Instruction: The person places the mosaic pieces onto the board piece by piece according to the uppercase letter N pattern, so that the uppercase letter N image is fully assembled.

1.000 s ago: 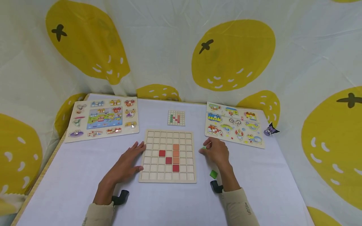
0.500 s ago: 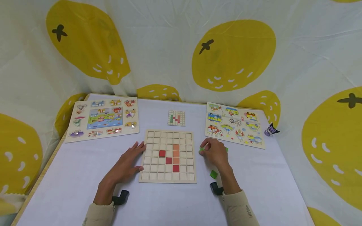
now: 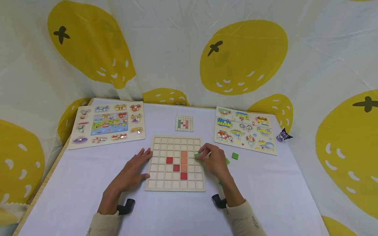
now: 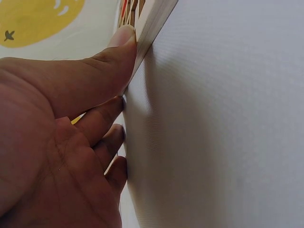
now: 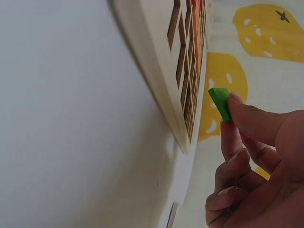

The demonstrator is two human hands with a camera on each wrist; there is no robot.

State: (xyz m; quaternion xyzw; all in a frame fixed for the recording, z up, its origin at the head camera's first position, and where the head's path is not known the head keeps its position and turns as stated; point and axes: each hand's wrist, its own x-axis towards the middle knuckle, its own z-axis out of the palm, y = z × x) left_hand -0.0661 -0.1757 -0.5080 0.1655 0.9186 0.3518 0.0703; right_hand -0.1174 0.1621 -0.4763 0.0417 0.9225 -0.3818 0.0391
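Note:
My right hand (image 3: 213, 161) pinches a green square tile (image 5: 220, 103) between thumb and fingertips. In the head view that tile overlaps the right columns of the wooden grid board (image 3: 161, 184); the right wrist view shows it raised above the board's surface. My left hand (image 3: 132, 170) rests beside the board's left edge with fingers spread and relaxed, its thumb (image 4: 124, 35) touching the rim. Three orange tiles (image 3: 184, 160) stand in one column of the board. A red tile (image 3: 183, 176) sits just below them, and two more red tiles run diagonally up to the left.
Loose green tiles lie right of my right hand, one (image 3: 235, 156) fully visible. A small pattern card (image 3: 184, 123) sits behind the board. Picture puzzles stand at back left (image 3: 107, 124) and back right (image 3: 245, 130), with a small purple-black figure (image 3: 283, 135) at the far right.
My right hand has moved left with the green tile, from beside the board to over its right columns. Other green tiles behind it have come into view. The left hand has stayed put.

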